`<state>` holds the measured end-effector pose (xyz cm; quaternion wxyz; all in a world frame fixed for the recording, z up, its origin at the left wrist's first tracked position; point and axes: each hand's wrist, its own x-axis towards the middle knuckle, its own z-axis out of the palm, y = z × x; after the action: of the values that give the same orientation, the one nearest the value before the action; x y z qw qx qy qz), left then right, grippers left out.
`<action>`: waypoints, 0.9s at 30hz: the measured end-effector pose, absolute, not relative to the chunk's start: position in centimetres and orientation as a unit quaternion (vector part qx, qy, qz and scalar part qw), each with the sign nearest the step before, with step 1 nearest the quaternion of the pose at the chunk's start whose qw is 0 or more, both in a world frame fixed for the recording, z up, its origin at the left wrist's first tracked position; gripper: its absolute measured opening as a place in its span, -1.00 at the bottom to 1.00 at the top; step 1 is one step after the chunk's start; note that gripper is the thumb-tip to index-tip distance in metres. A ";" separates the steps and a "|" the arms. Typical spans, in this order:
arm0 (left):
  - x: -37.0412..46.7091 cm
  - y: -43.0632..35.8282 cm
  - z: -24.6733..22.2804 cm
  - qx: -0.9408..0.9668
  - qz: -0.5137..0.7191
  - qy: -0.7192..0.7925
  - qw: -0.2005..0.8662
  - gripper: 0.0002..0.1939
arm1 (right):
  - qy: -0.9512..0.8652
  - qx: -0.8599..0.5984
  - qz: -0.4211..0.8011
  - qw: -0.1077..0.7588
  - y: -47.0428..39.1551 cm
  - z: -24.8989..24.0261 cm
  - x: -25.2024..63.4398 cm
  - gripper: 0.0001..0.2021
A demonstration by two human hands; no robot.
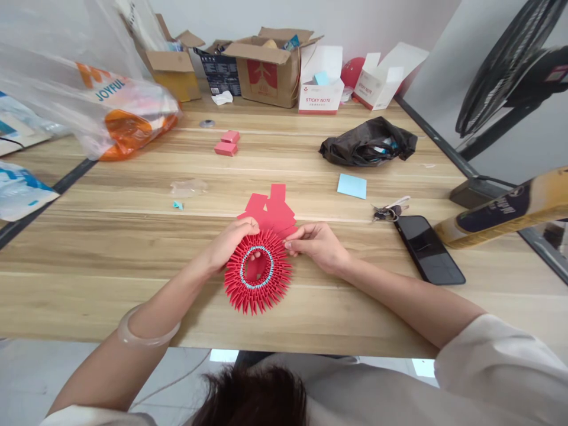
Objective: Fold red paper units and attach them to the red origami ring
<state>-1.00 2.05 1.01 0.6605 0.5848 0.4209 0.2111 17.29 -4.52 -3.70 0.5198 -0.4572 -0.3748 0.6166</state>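
A round red folded-paper ring with spiky edges and a light-blue inner band is near the table's front edge. My left hand grips its upper left side, thumb on top and fingertips showing through the central hole. Just right of the ring's upper edge, my right hand has its thumb and fingers pinched together at the corner of a red paper; whether it holds that paper is hard to make out. Several flat red papers lie spread behind the ring, partly covered by it.
Behind lie two red paper stacks, a blue pad and a black bag. Keys, a phone and a yellow package are right. Boxes line the back; a plastic bag stands left.
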 end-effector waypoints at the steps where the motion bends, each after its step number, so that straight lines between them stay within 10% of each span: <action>1: -1.0 2.0 1.0 0.583 0.211 0.422 0.661 -0.79 | -0.381 -0.457 0.613 0.520 -4.6 -3.7 17.3 -0.86; 27: -1.1 2.1 0.3 0.549 0.222 0.404 0.698 -0.83 | -0.394 -0.473 0.593 0.519 -5.1 -3.8 16.9 -0.82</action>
<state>-1.11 2.14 0.29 0.6975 0.5486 0.4042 0.2218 16.91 -5.09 -3.80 0.5195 -0.4728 -0.3939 0.5928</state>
